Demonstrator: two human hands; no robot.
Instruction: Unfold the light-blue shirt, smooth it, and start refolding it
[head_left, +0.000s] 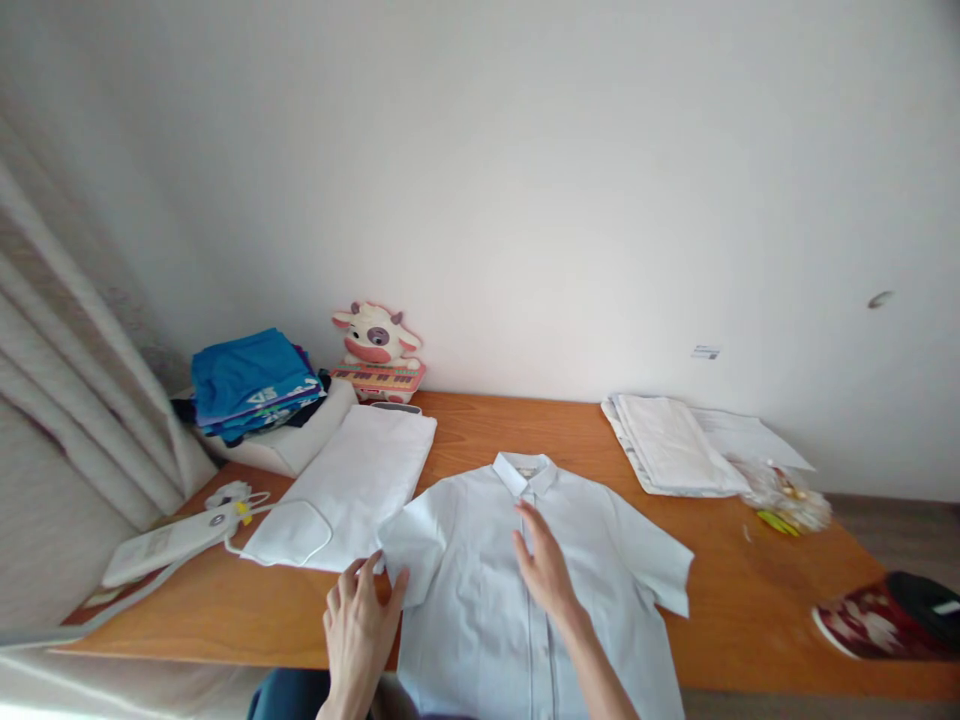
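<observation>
A light blue short-sleeved shirt (pixel 480 620) lies front side up, its collar (pixel 525 472) toward the wall and its lower part running past the bottom edge of the picture. At the sleeve on the left, my left hand (pixel 360 620) has its fingers apart, thumb and fingertips along the sleeve's hem; whether they press the cloth I cannot tell. Over the button placket, just below the collar, is my right hand (pixel 544 570), fingers stretched out and nothing in them. It hovers over or lightly touches the shirt.
On the wooden table (pixel 517 420), a folded white cloth (pixel 352 480) and a power strip (pixel 169 545) with white cables lie left. Behind are folded blue clothes (pixel 251 375) and a cow keyboard toy (pixel 379 350). Right: a white folded stack (pixel 675 445), plastic bag (pixel 791 500), red canister (pixel 870 620).
</observation>
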